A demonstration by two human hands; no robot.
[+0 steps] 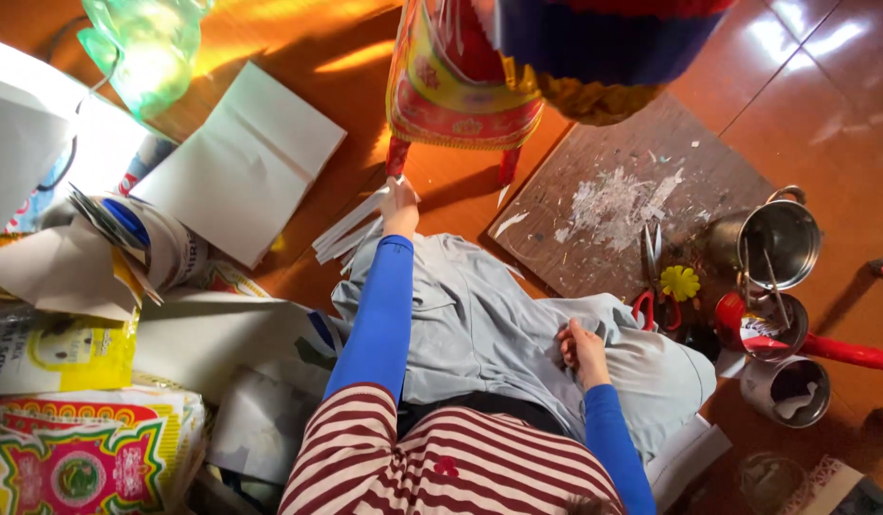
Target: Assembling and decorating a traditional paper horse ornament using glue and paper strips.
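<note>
My left hand [399,198] is stretched out at twelve o'clock, arm straight, fingers clamped on a bundle of white paper strips [351,229] lying on the floor just below the red and yellow paper stand [461,95]. My right hand [583,348] rests curled on my grey trousers [480,324] at three o'clock, holding nothing that I can make out. I judge I'm gathering strips; next calls for drawing them in. The scissors [648,277] lie on the wooden board [613,191] at two o'clock.

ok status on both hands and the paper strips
Left hand gripping white paper strips on the floor. Right hand resting on grey-trousered knee. Scissors lie untouched nearby.
</note>
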